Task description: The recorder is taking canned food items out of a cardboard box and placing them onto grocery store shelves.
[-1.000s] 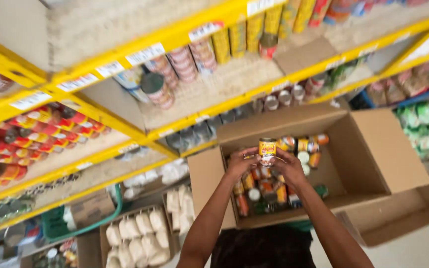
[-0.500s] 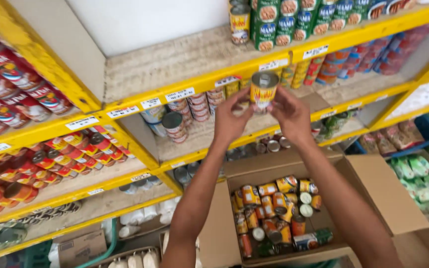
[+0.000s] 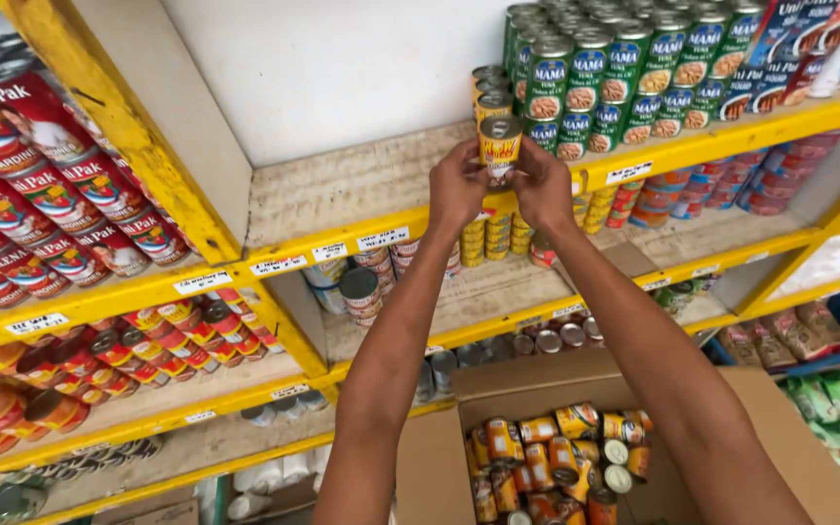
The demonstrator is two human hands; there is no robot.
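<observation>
Yellow can (image 3: 500, 146) pinched between fingers of left hand (image 3: 457, 187) and right hand (image 3: 542, 185) (upright), green cans (image 3: 595, 87) just right of fingertips, open box (image 3: 439, 457) far below.

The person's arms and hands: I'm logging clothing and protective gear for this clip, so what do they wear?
Nothing shows on them. The left hand and right hand are bare, without gloves, rings, a watch or bracelets in view. Both forearms are uncovered down to the picture's lower edge, with no sleeve visible.

A small yellow-labelled can (image 3: 500, 146) with a silver lid stands upright at the yellow shelf edge (image 3: 634, 160).
</observation>
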